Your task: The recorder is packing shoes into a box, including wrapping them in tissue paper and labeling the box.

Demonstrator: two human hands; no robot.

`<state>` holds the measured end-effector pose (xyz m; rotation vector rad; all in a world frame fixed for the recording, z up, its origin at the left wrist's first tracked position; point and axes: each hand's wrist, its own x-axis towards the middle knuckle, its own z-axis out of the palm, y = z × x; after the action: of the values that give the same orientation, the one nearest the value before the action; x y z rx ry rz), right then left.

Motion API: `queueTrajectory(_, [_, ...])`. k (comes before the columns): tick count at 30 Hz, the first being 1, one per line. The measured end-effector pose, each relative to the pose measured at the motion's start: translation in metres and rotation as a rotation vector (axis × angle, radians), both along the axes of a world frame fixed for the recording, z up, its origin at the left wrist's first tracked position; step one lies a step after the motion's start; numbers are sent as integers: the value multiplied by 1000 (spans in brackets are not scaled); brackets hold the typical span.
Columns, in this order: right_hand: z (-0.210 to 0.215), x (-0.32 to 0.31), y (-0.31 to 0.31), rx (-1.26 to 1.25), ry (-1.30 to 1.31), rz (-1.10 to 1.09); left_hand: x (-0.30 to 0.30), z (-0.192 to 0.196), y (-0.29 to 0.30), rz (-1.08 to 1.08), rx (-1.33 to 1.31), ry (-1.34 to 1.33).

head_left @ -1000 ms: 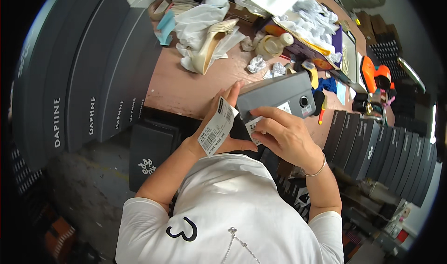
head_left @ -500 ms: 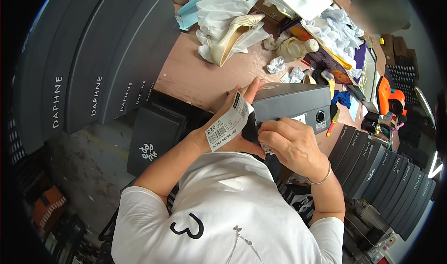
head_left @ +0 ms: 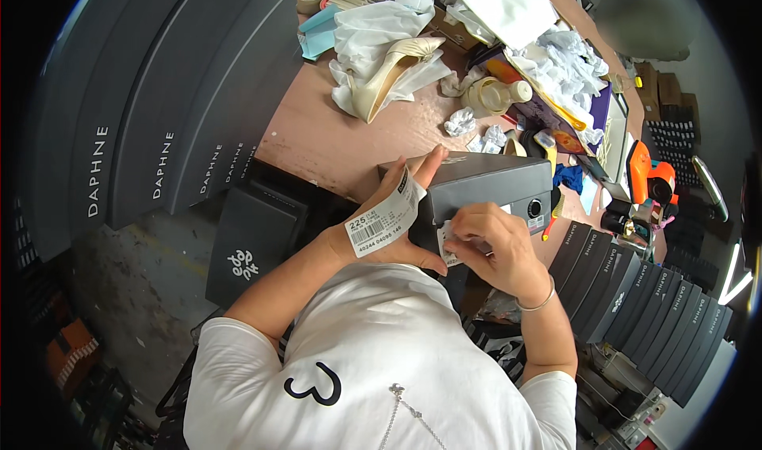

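Note:
A grey shoe box (head_left: 480,190) lies in front of me near the table's edge. My left hand (head_left: 402,249) rests along the box's left end, its fingers stretched out and the thumb spread. A large white barcode label (head_left: 384,219) clings to the back of this hand and its wrist, one end lifting. My right hand (head_left: 498,245) pinches a small white label (head_left: 446,246) between thumb and fingers, against the near side of the box. Part of that label is hidden by the fingers.
A cream pump (head_left: 390,81) lies on tissue paper (head_left: 369,25) at the back. Beyond the box are a clear bottle (head_left: 494,94) and a carton of crumpled paper (head_left: 567,65). Shoe boxes stand in rows at left (head_left: 198,93) and right (head_left: 635,291). Another dark box (head_left: 258,240) sits left.
My right hand's fingers have shifted, and more of the small label shows beside the box. The view has moved slightly; my left hand keeps its place at the box's end.

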<state>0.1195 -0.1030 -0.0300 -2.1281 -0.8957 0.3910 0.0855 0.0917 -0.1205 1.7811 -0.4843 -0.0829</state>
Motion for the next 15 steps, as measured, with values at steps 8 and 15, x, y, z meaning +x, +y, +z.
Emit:
queueTrajectory(8, [10,7,13,-77,-207,200,2,1,2,-8,-11,51])
queueTrajectory(15, [4,4,5,-120,-132,61,11,-12,9,-65,-323,146])
